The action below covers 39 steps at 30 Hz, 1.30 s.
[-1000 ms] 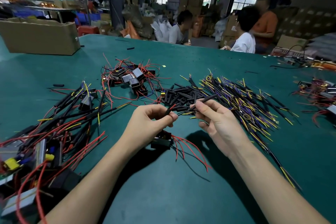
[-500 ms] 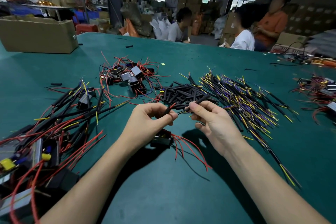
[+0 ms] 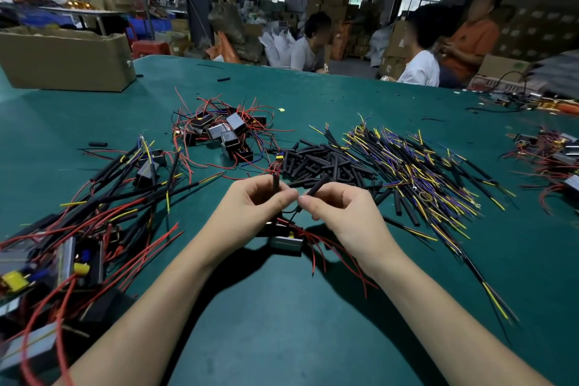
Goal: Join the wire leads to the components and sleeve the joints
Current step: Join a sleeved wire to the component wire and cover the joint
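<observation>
Near the tabletop's (image 3: 282, 338) front edge, the left hand (image 3: 250, 210) pinches one black sleeve (image 3: 275, 182) upright while the right hand (image 3: 341, 213) pinches another sleeve (image 3: 318, 186). Fingertips nearly meet above the component (image 3: 286, 243), probably so its leads reach the sleeves

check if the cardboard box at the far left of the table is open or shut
Open: the brown cardboard box on the green table has its top flaps raised along the rim. What it holds cannot be seen from this angle.

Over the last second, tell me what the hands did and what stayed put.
The right hand moved in toward the left hand, so the fingertips nearly meet. It still pinches its black sleeve. The sleeved wire in the left hand tipped up to nearly vertical. The component beneath them turned, its light face now showing. The sleeve pile and wire piles stayed.
</observation>
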Each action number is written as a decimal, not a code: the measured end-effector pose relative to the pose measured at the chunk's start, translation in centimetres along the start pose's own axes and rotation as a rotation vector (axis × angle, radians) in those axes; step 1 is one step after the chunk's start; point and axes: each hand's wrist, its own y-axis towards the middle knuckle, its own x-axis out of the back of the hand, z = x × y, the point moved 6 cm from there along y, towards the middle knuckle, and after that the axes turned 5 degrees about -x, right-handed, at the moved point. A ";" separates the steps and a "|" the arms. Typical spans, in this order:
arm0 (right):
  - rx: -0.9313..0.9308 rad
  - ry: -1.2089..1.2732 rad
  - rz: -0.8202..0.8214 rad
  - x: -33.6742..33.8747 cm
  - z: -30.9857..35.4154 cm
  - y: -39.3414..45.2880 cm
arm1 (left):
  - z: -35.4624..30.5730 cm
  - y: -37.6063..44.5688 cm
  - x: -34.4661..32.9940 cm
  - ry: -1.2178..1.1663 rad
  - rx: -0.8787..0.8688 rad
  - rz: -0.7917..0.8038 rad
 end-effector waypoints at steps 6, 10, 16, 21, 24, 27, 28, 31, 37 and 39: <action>0.112 -0.277 -0.025 -1.1 0.3 -0.6 | -0.8 -0.4 -0.6 -0.121 0.013 0.044; 0.184 -0.311 0.000 -1.7 0.4 -0.7 | -1.0 -0.6 -1.0 -0.152 0.005 0.046; 0.070 -0.222 0.061 0.3 0.2 0.2 | -0.3 -0.4 -0.8 -0.133 0.037 -0.052; 0.166 -0.040 0.076 1.3 1.3 0.2 | -0.7 -0.5 -1.5 -0.066 -0.015 0.021; 0.181 -0.029 -0.010 1.6 1.1 0.3 | -0.8 -0.5 -1.8 -0.037 -0.030 0.039; 0.084 0.054 -0.083 2.1 0.1 0.7 | -0.7 -0.4 -2.0 0.007 -0.038 0.020; 0.046 0.074 -0.079 2.2 -0.3 0.7 | -0.7 -0.4 -2.0 0.034 -0.048 0.015; -0.045 0.106 0.009 2.3 -0.9 1.0 | -0.4 -0.4 -2.0 0.049 -0.054 -0.019; -0.089 -0.174 -0.599 12.2 -0.7 4.6 | 0.5 -0.5 -2.1 0.101 -0.052 -0.076; -0.126 -0.440 -0.741 14.8 -0.6 5.8 | 0.9 -0.4 -2.1 0.140 -0.062 -0.082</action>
